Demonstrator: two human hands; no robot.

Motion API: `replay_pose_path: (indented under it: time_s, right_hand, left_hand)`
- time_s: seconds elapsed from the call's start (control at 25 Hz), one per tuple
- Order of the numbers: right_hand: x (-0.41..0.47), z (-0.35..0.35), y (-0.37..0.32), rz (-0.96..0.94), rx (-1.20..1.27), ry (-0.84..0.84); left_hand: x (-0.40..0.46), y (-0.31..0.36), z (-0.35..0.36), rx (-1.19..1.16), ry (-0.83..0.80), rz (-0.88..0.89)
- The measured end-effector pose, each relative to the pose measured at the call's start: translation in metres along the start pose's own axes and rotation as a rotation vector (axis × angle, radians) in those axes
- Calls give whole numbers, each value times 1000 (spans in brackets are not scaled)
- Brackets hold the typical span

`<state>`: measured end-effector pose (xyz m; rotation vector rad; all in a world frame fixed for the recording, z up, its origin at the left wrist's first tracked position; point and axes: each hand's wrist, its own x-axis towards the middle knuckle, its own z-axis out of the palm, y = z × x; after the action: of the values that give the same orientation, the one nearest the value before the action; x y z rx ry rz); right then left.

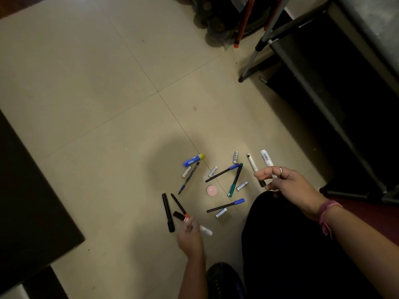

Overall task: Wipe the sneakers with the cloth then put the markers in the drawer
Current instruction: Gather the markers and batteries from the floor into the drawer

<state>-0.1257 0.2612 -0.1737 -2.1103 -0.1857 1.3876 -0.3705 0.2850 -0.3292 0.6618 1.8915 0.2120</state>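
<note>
At six o'clock, the left hand (190, 236) curls its fingers round a white marker (205, 230) near the floor. At three o'clock, the right hand (285, 180) pinches a white marker with a black cap (266, 161), other fingers loosely spread. Between them, more markers (224, 172) lie scattered on the tiled floor (97, 104) around a pink disc (211, 190); a blue glue stick (194, 160) lies farther out at twelve o'clock.

We see the markers (222, 173) scattered on the floor (97, 104) in the lower middle of the frame, a round lid (211, 190) among them. Our left hand (190, 238) lies below them, our right hand (282, 180) to their right. A rack (323, 108) stands upper right.
</note>
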Motion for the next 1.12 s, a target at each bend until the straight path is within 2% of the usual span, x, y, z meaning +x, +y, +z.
replay_pose_path:
  time_s: [0.12, 0.24, 0.32, 0.44, 0.52, 0.56, 0.6, 0.64, 0.76, 0.8, 0.84, 0.96, 1.04, 1.12]
  right_hand:
    - [-1, 3, -2, 15, 80, 18]
    - [1, 5, 0, 22, 136, 27]
    - [0, 7, 0, 27, 168, 4]
    - [-5, 9, -5, 29, 287, -65]
    - [-6, 8, -8, 44, 334, -58]
    - [-5, 7, -8, 51, 321, -31]
    - [-2, 5, -7, 60, 290, 6]
    - [-1, 3, -8, 72, 263, 41]
    - [0, -1, -11, 81, 268, 96]
    - [0, -2, -11, 74, 275, 96]
    - [0, -2, -12, 72, 276, 90]
    - [0, -2, -11, 83, 262, 88]
    - [1, -3, -10, 91, 256, 85]
    - [2, -4, -10, 95, 275, 92]
  left_hand:
    - [-34, 45, 25, -265, -178, -48]
    - [-78, 86, 44, -403, -449, 33]
    - [-108, 109, 52, -361, -583, 121]
    - [-135, 129, 55, -168, -839, 291]
    - [-128, 130, 49, -3, -988, 349]
    - [-116, 128, 45, 79, -1007, 374]
    - [-99, 123, 40, 138, -967, 398]
    - [-80, 117, 34, 170, -851, 411]
    - [-8, 85, 14, 322, -275, 356]
    - [16, 70, 6, 414, -154, 327]
    - [38, 53, -4, 528, -101, 293]
    - [86, 5, -30, 842, -159, 211]
    - [101, -15, -35, 927, -280, 201]
    - [107, -21, -33, 950, -325, 202]
